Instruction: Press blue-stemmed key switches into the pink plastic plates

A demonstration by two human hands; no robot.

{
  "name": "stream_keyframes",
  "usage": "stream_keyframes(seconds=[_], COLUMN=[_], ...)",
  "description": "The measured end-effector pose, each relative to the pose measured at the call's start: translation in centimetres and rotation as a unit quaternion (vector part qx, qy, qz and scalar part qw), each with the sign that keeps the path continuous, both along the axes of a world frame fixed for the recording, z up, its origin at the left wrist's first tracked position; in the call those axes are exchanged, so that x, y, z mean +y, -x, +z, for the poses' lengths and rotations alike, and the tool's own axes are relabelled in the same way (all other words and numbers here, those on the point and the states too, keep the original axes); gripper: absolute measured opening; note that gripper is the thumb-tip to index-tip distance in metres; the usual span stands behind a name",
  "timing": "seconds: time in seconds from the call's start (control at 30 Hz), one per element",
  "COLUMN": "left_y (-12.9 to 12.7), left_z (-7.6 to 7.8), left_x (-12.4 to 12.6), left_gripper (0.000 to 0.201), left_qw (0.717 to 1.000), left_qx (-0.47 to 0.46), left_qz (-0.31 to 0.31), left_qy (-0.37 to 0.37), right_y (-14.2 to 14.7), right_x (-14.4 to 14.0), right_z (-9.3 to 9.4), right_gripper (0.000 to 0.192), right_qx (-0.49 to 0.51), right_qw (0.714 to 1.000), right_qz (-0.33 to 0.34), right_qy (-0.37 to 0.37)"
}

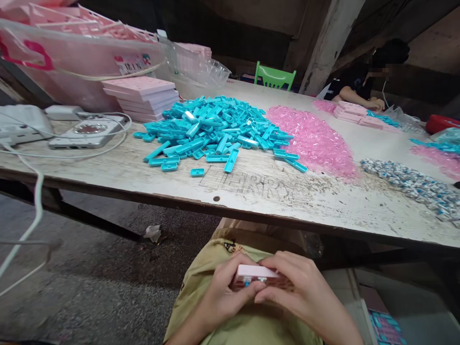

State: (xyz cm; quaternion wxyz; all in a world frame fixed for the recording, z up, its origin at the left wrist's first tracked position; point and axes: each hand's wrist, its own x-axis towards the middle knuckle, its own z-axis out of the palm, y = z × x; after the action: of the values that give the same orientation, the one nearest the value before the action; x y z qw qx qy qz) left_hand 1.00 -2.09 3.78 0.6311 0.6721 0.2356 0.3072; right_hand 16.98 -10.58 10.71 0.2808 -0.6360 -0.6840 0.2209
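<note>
Over my lap, both hands grip a pink plastic panel [253, 271], tilted so that one edge faces me. My left hand [230, 285] is closed on its left end, the thumb by small white-and-blue parts set in the edge. Round the right end my right hand [293, 278] is closed, its thumb near the middle. The fingers hide much of the panel. On the table beyond lie a heap of turquoise plastic pieces [215, 127], a heap of clear pink pieces [312, 139] and a pile of small white-and-blue parts [413, 184].
A stack of pink panels [140, 96] stands left, before a large tub [89, 62] of pink parts. A white cable [38, 201] hangs off the left table edge. A box [413, 306] sits below right. Across the table sits another person [362, 81]; a green chair [275, 76] stands behind.
</note>
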Motion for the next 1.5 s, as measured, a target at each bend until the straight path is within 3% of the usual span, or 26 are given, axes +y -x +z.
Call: stream_keyframes(seconds=[0.1,0.33,0.5,0.63,0.97,1.17,1.27,1.4,1.5], left_y=[0.3,1.8,0.9,0.4,0.3,0.5,0.2,0.0,0.1], left_z=[-0.3,0.0,0.8,0.9,-0.5,-0.5,-0.4,-0.5,-0.3], left_x=[0.2,-0.1,-1.3,-1.7,-1.4,-1.9,-1.7,-1.4,-1.6], left_gripper=[0.039,0.065,0.032,0.025,0.031,0.037,0.044,0.058,0.061], left_qw=[1.0,0.998,0.999,0.999,1.0,1.0,0.998,0.994,0.993], left_qx=[0.001,0.015,0.044,0.033,-0.002,-0.002,0.0,0.002,0.014], left_qz=[-0.018,-0.043,-0.003,0.002,0.009,0.006,0.009,0.004,0.006], left_qy=[0.001,-0.039,-0.008,-0.003,-0.004,0.03,0.065,0.11,0.118], right_y=[-0.1,-0.2,0.5,0.8,0.7,0.9,0.9,0.4,-0.5], right_x=[0.7,0.0,-0.6,-1.0,-0.8,-0.9,-0.4,0.1,-0.3], right_z=[-0.2,-0.6,-0.6,-1.0,-1.4,-3.2,-3.7,-2.5,-1.0], right_gripper=[0.035,0.028,0.015,0.016,0.012,0.031,0.037,0.024,0.021], right_qx=[0.043,0.055,0.014,-0.015,-0.006,-0.032,-0.035,-0.055,0.02], right_qw=[0.998,0.997,1.0,0.999,0.999,0.994,0.989,0.995,0.997], right_qz=[0.008,-0.01,-0.006,-0.014,0.009,0.016,-0.014,-0.023,-0.009], right_qy=[0.04,0.045,0.003,-0.024,-0.035,-0.108,-0.145,-0.082,-0.076])
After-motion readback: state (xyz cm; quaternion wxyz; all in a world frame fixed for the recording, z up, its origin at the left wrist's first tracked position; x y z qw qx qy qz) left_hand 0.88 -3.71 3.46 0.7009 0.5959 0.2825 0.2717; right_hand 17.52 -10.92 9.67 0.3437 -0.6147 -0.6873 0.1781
